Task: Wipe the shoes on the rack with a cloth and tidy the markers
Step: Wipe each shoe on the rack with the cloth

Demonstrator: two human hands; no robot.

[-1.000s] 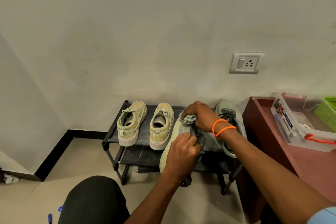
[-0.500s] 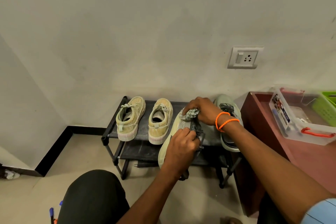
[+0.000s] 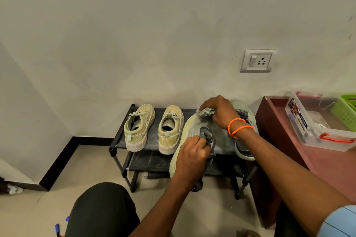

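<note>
A wall socket with switch (image 3: pixel 258 61) is mounted on the plaster wall above a maroon table (image 3: pixel 331 171), which carries a clear plastic box (image 3: pixel 316 121) beside a green basket (image 3: pixel 346 110).

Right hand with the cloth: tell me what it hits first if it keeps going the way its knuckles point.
The right hand grips the cloth at the toe of the grey-green shoe, knuckles aimed left. Going straight on, it would probably meet the nearer tan shoe first, though depth is unclear.
</note>
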